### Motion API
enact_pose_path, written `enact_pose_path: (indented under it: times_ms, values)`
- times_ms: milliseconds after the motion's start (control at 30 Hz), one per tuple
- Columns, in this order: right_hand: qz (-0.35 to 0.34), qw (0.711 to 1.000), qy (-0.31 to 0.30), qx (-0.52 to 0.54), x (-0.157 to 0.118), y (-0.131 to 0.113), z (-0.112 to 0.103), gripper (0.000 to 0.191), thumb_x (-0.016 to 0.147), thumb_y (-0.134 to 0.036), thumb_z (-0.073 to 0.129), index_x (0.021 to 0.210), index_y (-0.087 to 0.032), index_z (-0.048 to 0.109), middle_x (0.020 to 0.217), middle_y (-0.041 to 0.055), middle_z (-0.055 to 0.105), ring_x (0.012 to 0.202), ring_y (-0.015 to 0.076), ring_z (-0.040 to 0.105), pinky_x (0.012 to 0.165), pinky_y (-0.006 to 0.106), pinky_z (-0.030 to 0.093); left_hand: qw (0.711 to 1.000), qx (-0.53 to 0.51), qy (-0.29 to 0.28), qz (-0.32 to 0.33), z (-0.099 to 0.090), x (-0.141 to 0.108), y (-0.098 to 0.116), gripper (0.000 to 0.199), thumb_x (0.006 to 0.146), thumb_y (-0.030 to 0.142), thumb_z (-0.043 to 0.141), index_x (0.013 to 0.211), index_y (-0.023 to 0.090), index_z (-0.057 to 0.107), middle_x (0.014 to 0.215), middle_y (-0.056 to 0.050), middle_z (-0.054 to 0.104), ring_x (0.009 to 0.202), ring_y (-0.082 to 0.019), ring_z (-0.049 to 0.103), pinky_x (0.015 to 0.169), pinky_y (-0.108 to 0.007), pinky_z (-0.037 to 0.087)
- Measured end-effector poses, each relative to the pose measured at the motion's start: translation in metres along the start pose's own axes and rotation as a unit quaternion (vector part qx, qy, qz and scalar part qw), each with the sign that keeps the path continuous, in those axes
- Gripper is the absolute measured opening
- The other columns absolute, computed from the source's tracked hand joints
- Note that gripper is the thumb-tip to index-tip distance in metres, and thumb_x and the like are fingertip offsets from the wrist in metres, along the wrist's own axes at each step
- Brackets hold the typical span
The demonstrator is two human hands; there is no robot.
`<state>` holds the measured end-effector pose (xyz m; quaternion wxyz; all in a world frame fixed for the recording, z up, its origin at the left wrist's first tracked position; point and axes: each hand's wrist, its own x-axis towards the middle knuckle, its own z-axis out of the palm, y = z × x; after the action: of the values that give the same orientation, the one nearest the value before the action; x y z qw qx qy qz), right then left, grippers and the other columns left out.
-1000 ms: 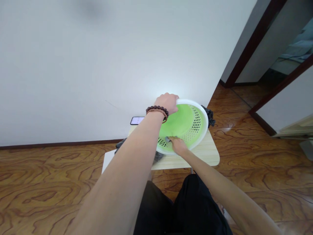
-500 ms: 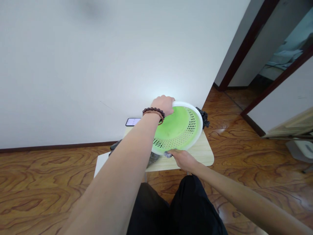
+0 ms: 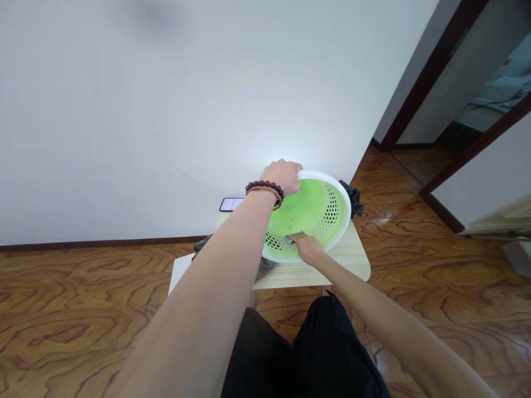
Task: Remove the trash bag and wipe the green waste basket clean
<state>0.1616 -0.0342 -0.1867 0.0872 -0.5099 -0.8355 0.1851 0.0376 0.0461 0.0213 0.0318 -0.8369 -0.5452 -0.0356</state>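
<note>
The left forearm [image 3: 215,282] fills much of the lower middle, slanting up and rightward, with the left wrist [image 3: 260,198] about in line with it. The left hand [image 3: 283,174] is stretched farther out than the other, its back toward the camera, clasped in a grip with the fingertips hidden. The right forearm [image 3: 373,304] enters from the lower right, slanting up and leftward. The right hand [image 3: 307,247] sits nearer the body, pointing left, its fingers [image 3: 297,238] bunched together in a pinch

Two grips [image 3: 282,176] [image 3: 307,249], one colander [image 3: 302,207], one grey wad [image 3: 288,240], one phone [image 3: 229,204], one table [image 3: 352,258], one beaded bracelet [image 3: 265,183].
</note>
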Motion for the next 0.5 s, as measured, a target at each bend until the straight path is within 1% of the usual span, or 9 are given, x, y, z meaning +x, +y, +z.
enact_pose_path:
  times_ms: [100, 200, 300, 400, 433, 500]
  values:
    - [-0.039, 0.999, 0.009, 0.032, -0.03, -0.006, -0.005, 0.048, 0.083, -0.003, 0.034, 0.124, -0.017, 0.053, 0.121, 0.0066, 0.059, 0.11, 0.0176, 0.054, 0.096, 0.03, 0.038, 1.0, -0.006, -0.005, -0.001, -0.001, -0.001, 0.001, 0.04, 0.07, 0.023, 0.05, 0.108, 0.025, 0.062, 0.088, -0.008, 0.065, 0.081, -0.022, 0.059, 0.071, -0.032, 0.044]
    - [-0.09, 0.994, 0.02, 0.064, -0.062, -0.013, -0.009, 0.047, 0.083, -0.003, 0.033, 0.123, -0.018, 0.053, 0.121, 0.0055, 0.059, 0.112, 0.0155, 0.053, 0.098, 0.029, 0.037, 1.0, -0.013, -0.007, -0.011, -0.003, -0.002, 0.004, 0.04, 0.07, 0.023, 0.051, 0.109, 0.025, 0.062, 0.089, -0.009, 0.065, 0.084, -0.022, 0.058, 0.073, -0.032, 0.043]
    - [-0.107, 0.992, 0.006, 0.072, -0.084, -0.019, -0.011, 0.046, 0.083, -0.004, 0.035, 0.123, -0.018, 0.053, 0.123, 0.0061, 0.058, 0.114, 0.0162, 0.052, 0.099, 0.03, 0.037, 1.0, -0.008, -0.01, -0.018, -0.005, -0.002, 0.005, 0.04, 0.07, 0.024, 0.051, 0.109, 0.024, 0.062, 0.087, -0.008, 0.065, 0.082, -0.021, 0.058, 0.071, -0.031, 0.044]
    - [-0.096, 0.992, -0.017, 0.084, -0.084, -0.024, -0.015, 0.044, 0.083, -0.006, 0.037, 0.121, -0.019, 0.055, 0.114, 0.0057, 0.064, 0.103, 0.0181, 0.059, 0.091, 0.03, 0.044, 1.0, 0.003, -0.01, -0.013, -0.004, -0.001, 0.005, 0.038, 0.07, 0.024, 0.051, 0.107, 0.024, 0.062, 0.084, -0.008, 0.064, 0.079, -0.021, 0.058, 0.068, -0.03, 0.044]
    - [-0.092, 0.991, -0.008, 0.094, -0.079, -0.025, -0.018, 0.043, 0.084, -0.007, 0.036, 0.12, -0.02, 0.056, 0.112, 0.0054, 0.065, 0.101, 0.018, 0.06, 0.089, 0.029, 0.045, 1.0, 0.006, -0.007, -0.01, -0.004, -0.001, 0.004, 0.038, 0.07, 0.024, 0.05, 0.106, 0.024, 0.062, 0.083, -0.007, 0.064, 0.079, -0.02, 0.058, 0.067, -0.03, 0.044]
    - [-0.078, 0.99, 0.041, 0.113, -0.06, -0.027, -0.025, 0.042, 0.086, -0.008, 0.034, 0.12, -0.018, 0.055, 0.114, 0.0058, 0.064, 0.103, 0.0175, 0.059, 0.09, 0.029, 0.044, 1.0, 0.01, 0.005, -0.003, -0.001, 0.0, 0.003, 0.037, 0.07, 0.024, 0.049, 0.105, 0.025, 0.063, 0.084, -0.008, 0.064, 0.077, -0.021, 0.059, 0.066, -0.03, 0.044]
